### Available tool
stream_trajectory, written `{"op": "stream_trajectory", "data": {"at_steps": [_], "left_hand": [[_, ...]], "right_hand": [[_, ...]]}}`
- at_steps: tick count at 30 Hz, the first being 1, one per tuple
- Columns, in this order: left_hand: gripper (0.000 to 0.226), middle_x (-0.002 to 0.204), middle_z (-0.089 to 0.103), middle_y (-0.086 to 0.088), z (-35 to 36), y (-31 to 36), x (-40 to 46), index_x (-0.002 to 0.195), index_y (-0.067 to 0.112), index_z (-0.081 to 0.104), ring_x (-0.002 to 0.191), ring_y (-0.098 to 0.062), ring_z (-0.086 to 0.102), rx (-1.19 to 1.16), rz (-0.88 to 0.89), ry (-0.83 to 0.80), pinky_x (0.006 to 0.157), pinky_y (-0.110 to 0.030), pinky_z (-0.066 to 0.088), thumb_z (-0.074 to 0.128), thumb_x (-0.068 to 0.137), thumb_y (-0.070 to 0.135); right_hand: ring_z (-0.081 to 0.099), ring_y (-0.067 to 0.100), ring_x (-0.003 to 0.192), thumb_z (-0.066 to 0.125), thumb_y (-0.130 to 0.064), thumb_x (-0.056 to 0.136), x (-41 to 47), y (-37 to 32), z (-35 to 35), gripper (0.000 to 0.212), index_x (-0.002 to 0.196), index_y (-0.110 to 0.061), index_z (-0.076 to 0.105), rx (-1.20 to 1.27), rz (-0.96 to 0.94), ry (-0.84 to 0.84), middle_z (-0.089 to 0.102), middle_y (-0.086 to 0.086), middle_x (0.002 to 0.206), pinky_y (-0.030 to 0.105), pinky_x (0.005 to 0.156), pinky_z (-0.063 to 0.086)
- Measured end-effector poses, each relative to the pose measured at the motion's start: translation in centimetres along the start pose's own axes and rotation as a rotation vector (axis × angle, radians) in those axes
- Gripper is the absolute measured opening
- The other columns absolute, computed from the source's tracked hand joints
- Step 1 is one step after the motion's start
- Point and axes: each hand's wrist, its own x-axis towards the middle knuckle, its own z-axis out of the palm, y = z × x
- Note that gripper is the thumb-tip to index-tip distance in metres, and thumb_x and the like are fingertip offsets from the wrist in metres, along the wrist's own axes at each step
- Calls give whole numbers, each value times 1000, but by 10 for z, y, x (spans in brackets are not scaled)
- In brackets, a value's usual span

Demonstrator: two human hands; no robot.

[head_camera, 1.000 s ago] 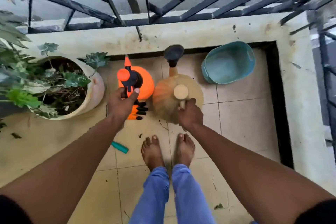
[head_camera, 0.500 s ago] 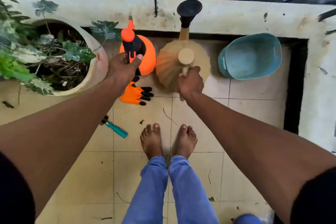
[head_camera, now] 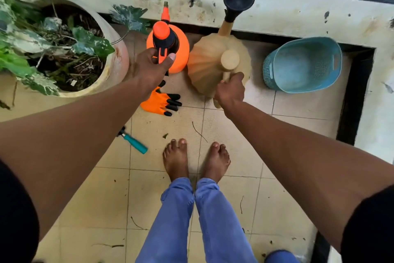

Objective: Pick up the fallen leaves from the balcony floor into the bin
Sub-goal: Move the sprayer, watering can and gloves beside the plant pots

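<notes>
My left hand [head_camera: 152,68] grips the black handle of an orange spray bottle [head_camera: 179,47] by the low wall. My right hand [head_camera: 230,90] grips the handle of a tan watering can [head_camera: 209,60] with a black rose on its spout. A teal plastic bin [head_camera: 302,64] stands empty at the right, against the wall. Small leaf bits [head_camera: 165,135] and thin twigs [head_camera: 199,131] lie scattered on the beige tiles around my bare feet.
A large pot with leafy plants [head_camera: 70,49] fills the left. Orange gloves [head_camera: 161,102] lie below the sprayer. A teal-handled tool [head_camera: 134,141] lies under my left arm. A low wall [head_camera: 287,11] with dark railing bounds the far side, and a dark gap runs along the right.
The view has tilted further down and closer. Both hands keep their grip on the sprayer and the watering can, which stay in roughly the same spots on the floor.
</notes>
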Motion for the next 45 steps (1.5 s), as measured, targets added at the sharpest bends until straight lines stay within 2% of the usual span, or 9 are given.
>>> {"op": "stream_trajectory", "data": {"at_steps": [5,13,22,30,36,38,41,43,45], "left_hand": [[26,121,60,-17,2,-13,9,125,18,48,104,-35,57,-70,67,143,87,-48,47,56,100,17],[34,122,58,-14,7,-34,20,125,20,56,104,-35,54,9,279,318,87,-48,43,27,108,22],[17,106,72,-4,-153,117,-120,111,22,71,90,-17,65,-429,-124,-91,80,-34,57,67,95,21],[10,96,77,-7,-205,59,-263,90,27,76,89,-27,70,-516,-305,-230,88,-44,57,68,84,26],[58,127,67,-11,-227,6,-305,109,19,73,121,-29,62,-573,-339,-213,102,-36,49,64,60,49],[8,115,68,-16,-246,4,-317,90,16,70,99,-25,63,-613,-391,-198,80,-27,52,68,85,22],[20,102,70,-17,-254,-27,-319,89,17,67,75,-17,57,-662,-376,-240,62,-24,45,57,96,2],[22,99,69,-14,-269,-46,-318,88,22,66,75,-18,58,-674,-360,-248,65,-26,46,58,96,3],[12,95,70,-10,-280,-66,-312,84,26,67,86,-24,62,-674,-349,-242,78,-32,51,65,86,15]], "right_hand": [[65,34,92,48,-15,97,-1,1,-1,28,124,-12,39,-2,23,-5,52,1,86,51,84,57],[58,35,106,59,-16,92,-35,-3,-15,45,133,-12,41,-10,-8,58,47,13,128,44,94,50],[58,29,105,55,-11,93,-131,37,-22,33,124,-18,46,-28,-52,-82,52,9,125,28,83,34],[63,28,100,44,-51,58,-171,117,10,33,90,-50,54,-489,-153,-436,67,0,101,41,92,52],[50,35,110,35,-61,54,-179,165,37,36,85,-66,53,-873,-339,-445,65,17,106,45,100,41],[45,35,115,38,-61,59,-229,116,22,31,84,-61,56,-925,-344,-455,61,14,106,40,102,38],[46,23,106,51,-36,93,-278,69,23,20,107,-40,66,-985,-339,-616,61,2,107,-7,78,29],[44,15,95,50,-24,101,-296,52,39,24,121,-24,64,-1031,-435,-694,61,-1,115,-8,62,29],[57,20,104,55,-24,98,-295,55,58,24,120,-19,65,-1026,-499,-676,64,0,121,7,77,44]]}}
